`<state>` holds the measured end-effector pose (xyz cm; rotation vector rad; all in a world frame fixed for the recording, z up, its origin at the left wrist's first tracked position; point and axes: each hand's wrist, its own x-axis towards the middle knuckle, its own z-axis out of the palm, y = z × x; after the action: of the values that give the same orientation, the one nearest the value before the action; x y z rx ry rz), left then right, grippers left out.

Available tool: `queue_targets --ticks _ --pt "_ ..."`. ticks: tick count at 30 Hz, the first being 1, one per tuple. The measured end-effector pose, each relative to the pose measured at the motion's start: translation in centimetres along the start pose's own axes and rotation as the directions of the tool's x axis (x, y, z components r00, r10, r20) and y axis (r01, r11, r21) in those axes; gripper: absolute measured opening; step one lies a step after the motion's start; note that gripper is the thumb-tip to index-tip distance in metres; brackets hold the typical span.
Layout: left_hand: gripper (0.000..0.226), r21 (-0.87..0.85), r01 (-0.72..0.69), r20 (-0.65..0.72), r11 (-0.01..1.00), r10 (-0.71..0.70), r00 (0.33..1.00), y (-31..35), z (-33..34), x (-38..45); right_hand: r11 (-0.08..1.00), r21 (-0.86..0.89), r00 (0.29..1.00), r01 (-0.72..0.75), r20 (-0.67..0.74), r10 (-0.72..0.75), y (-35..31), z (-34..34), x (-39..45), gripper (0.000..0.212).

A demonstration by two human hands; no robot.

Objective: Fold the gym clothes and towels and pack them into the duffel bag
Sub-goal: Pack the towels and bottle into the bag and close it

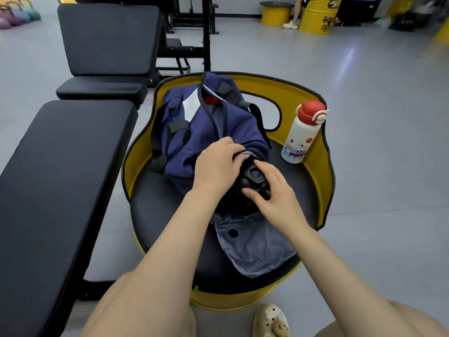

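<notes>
A navy duffel bag (pixel 206 132) with black straps lies on the black seat of a yellow barrel chair (pixel 318 181). Its near end is open, and a grey-blue inner flap (pixel 255 249) with a black snap hangs toward me. My left hand (pixel 216 164) grips the edge of the bag's opening, fingers curled over the rim. My right hand (pixel 272 193) rests on a black object (pixel 254 176) sitting in the opening, with fingers spread over it. What the black object is I cannot tell. Something red shows in the bag's far opening (pixel 211 100).
A white bottle with a red cap (pixel 302 135) stands on the seat, right of the bag. Black padded gym benches (pixel 60 171) fill the left side. Grey floor lies to the right. Yellow barrels (pixel 315 18) and a person's legs stand far back.
</notes>
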<state>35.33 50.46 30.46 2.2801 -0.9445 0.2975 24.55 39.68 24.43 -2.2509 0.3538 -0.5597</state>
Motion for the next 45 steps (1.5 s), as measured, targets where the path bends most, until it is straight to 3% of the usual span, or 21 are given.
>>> queue_targets --ticks 6,10,12,14,16,18,20,24,27,32,38,42,45 --pt "0.021 -0.018 -0.063 -0.068 0.998 0.062 0.996 0.9 0.2 -0.1 0.947 -0.250 0.971 -0.201 -0.179 0.159 -0.8 0.2 0.7 0.057" --pt "0.023 0.003 -0.016 0.059 1.000 0.015 0.998 0.6 0.4 -0.2 0.892 -0.379 0.960 -0.246 -0.220 0.171 -1.0 0.2 1.2 0.057" --pt "0.023 0.030 -0.006 0.124 1.000 0.002 0.992 0.2 0.4 -0.3 0.885 -0.455 0.952 -0.099 -0.302 -0.048 -0.7 0.4 1.0 0.053" --pt "0.022 0.031 0.012 0.133 0.999 -0.016 0.991 -0.1 0.4 -0.2 0.771 -0.614 0.864 0.168 -0.286 -0.415 0.3 0.5 0.8 0.040" --pt "0.022 0.002 0.035 0.125 0.999 -0.035 0.992 -0.1 0.4 0.0 0.640 -0.657 0.766 0.398 -0.147 -0.626 1.3 0.7 0.6 0.024" --pt "0.022 -0.021 0.045 0.118 0.999 -0.042 0.992 -0.1 0.4 0.1 0.536 -0.656 0.720 0.531 0.015 -0.694 2.2 1.4 0.4 0.017" --pt "0.023 -0.016 0.037 0.129 0.999 -0.035 0.991 -0.1 0.4 0.1 0.468 -0.703 0.738 0.536 0.120 -0.664 3.0 2.2 0.3 0.024" --pt "0.024 0.020 0.007 0.174 1.000 -0.011 0.985 -0.5 0.5 -0.1 0.450 -0.774 0.806 0.445 0.127 -0.578 3.1 2.7 0.9 0.044" --pt "0.026 0.024 -0.011 0.143 1.000 0.008 0.990 -0.8 0.3 -0.3 0.493 -0.777 0.849 0.391 0.097 -0.520 3.0 3.1 1.1 0.045" --pt "0.016 -0.166 -0.042 -0.047 0.985 0.034 0.998 0.3 -0.1 -0.5 0.547 -0.763 0.874 0.344 0.048 -0.483 2.7 3.6 1.7 0.039" --pt "0.013 -0.248 -0.103 -0.096 0.963 0.082 0.992 1.8 0.4 -0.7 0.628 -0.739 0.930 0.246 -0.003 -0.367 2.2 3.1 3.7 0.052" --pt "0.017 -0.178 -0.072 0.050 0.981 0.082 0.995 1.4 1.1 -0.7 0.592 -0.769 0.934 0.242 0.019 -0.357 1.8 3.3 3.7 0.053" --pt "0.024 -0.095 -0.104 0.127 0.990 0.116 0.985 0.5 1.8 -0.8 0.594 -0.737 0.905 0.321 0.055 -0.421 2.4 3.1 2.8 0.042"
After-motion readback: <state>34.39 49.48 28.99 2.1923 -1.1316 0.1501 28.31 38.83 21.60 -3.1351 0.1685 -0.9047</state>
